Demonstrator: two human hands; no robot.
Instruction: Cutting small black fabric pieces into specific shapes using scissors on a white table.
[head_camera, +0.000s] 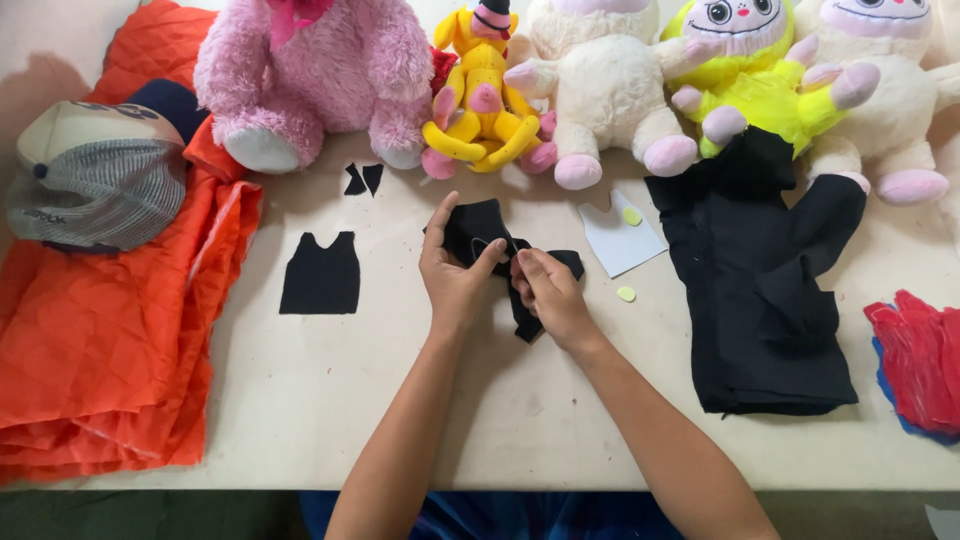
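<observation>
At table centre, both hands closed on one small black fabric piece. Left hand at roughly nine o'clock of the cloth, thumb and forefinger pinched together on its upper fold, remaining fingers curled beneath. Right hand at about four o'clock, fingertips bunched tight on the narrow middle of the piece, thumb hidden under the cloth. Long axis of the fabric running from eleven o'clock down to five o'clock, broad end up by the left thumb, thin tail trailing out below the right wrist. Neither hand clearly nearer; both touching, the right sitting over the lower strip.

Lying flat at nine o'clock, well apart: a black vest-shaped cutout. Further up at eleven o'clock, two tiny black scraps. At two o'clock, just beside the right hand, a pale grey vest-shaped template with small yellow-green discs on and near it. At three o'clock, a folded stack of black cloth; beyond it at the edge, red fabric. Along twelve o'clock, a row of plush toys: pink, yellow, cream, neon yellow. At far nine o'clock, orange quilted fabric carrying a mesh-backed cap. Beneath everything, an off-white table.
</observation>
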